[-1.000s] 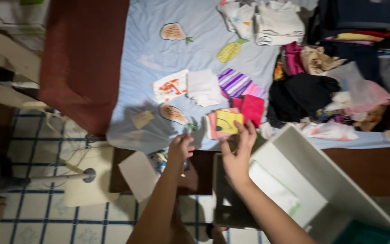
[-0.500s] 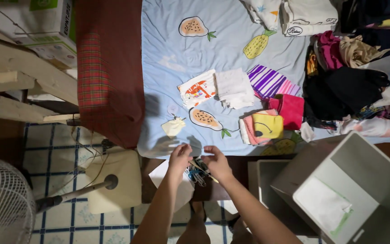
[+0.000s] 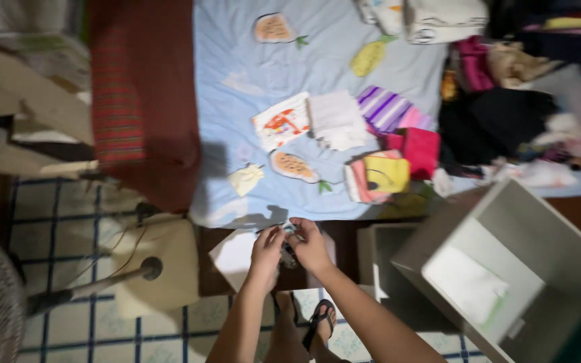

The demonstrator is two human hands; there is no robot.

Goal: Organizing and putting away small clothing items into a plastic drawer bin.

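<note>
My left hand and my right hand meet just below the bed's near edge, both closed around a small bundle of dark and blue pieces, too blurred to name. Right above them lies the light blue fruit-print sheet. On it rest a folded yellow cloth on a pink one, a red cloth, a striped purple cloth, a white folded cloth and a white cloth with an orange print. A small cream pouch lies near the sheet's edge.
A white open bin stands tilted at the right, another box beside it. A red plaid blanket hangs at the left. A fan's base and pole stand on the tiled floor. A heap of clothes fills the upper right.
A second ago my right hand reached at the yellow cloth on the bed. Both hands have since come down below the bed's edge and closed together on the small bundle.
</note>
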